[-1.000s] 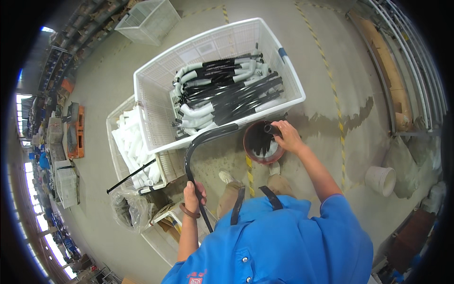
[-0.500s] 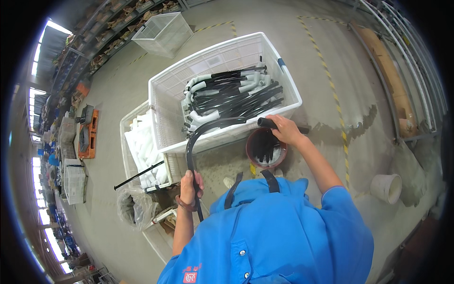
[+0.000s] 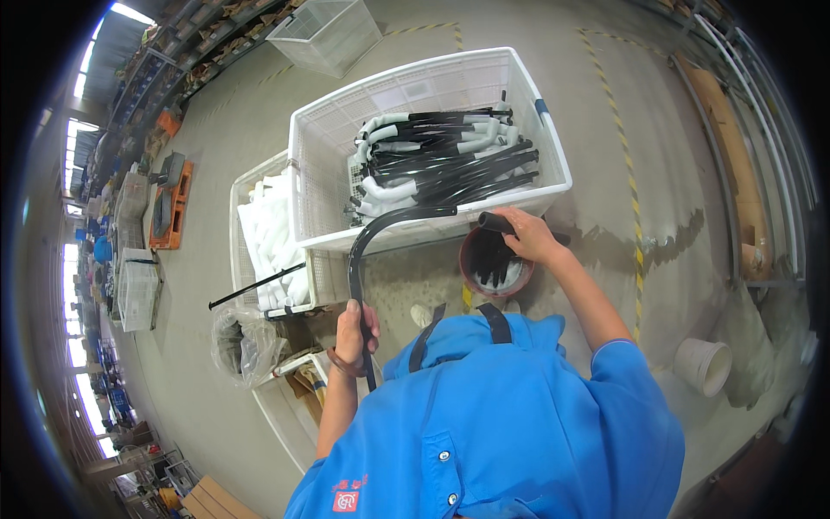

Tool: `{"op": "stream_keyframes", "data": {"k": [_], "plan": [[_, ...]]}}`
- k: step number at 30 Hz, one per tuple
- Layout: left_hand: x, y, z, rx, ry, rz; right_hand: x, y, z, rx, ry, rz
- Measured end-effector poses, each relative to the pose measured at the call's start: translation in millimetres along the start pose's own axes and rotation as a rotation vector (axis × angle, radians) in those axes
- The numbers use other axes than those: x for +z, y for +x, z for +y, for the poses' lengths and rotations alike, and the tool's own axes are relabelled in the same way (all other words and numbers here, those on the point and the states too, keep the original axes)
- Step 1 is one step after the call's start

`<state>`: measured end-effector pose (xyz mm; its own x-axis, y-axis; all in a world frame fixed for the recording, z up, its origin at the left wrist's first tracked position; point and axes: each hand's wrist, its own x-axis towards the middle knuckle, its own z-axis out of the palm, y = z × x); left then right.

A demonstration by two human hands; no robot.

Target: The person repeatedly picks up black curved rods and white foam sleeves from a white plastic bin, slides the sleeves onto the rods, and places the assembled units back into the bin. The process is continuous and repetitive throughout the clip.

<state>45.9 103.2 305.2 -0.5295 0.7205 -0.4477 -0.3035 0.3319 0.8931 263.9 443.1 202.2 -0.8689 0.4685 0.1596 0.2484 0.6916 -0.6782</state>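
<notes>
My left hand (image 3: 353, 332) is closed around the lower part of a bent black tube (image 3: 356, 259). The tube curves up and to the right, its free end lying across the near rim of the large white crate. In my right hand (image 3: 531, 235) is a short, thick black sleeve (image 3: 495, 223), gripped just right of the tube's end, with a small gap between the two. Below this hand stands a reddish bucket (image 3: 517, 290) with several black sleeves (image 3: 491, 266) and whitish contents.
The large white crate (image 3: 304, 177) holds many black tubes (image 3: 471, 164) with white-wrapped ends. A second crate (image 3: 238, 203) at left contains white pieces (image 3: 268, 229); a thin black rod (image 3: 259, 287) sticks out beside it. A clear plastic bag (image 3: 251, 350) and a pale bucket (image 3: 705, 368) stand nearby.
The view has shifted, so the crates and floor appear farther right. Both hands keep their holds, and the sleeve stays a little apart from the tube's end.
</notes>
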Motion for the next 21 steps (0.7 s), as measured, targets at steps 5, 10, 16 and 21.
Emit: {"op": "stream_keyframes", "data": {"k": [5, 10, 16, 21], "plan": [[-6, -5, -3, -0.014, -0.009, 0.012, 11, 6, -1, -0.001, 0.008, -0.008], [-11, -10, -6, -0.03, -0.005, 0.023, 19, 11, -9, -0.039, 0.001, -0.025], [-10, -13, -15, -0.037, 0.011, 0.008, 26, 15, -22, -0.062, 0.041, -0.037], [-1, -20, -23, -0.134, -0.056, -0.079, 17, 16, -51, -0.174, 0.133, 0.026]]}}
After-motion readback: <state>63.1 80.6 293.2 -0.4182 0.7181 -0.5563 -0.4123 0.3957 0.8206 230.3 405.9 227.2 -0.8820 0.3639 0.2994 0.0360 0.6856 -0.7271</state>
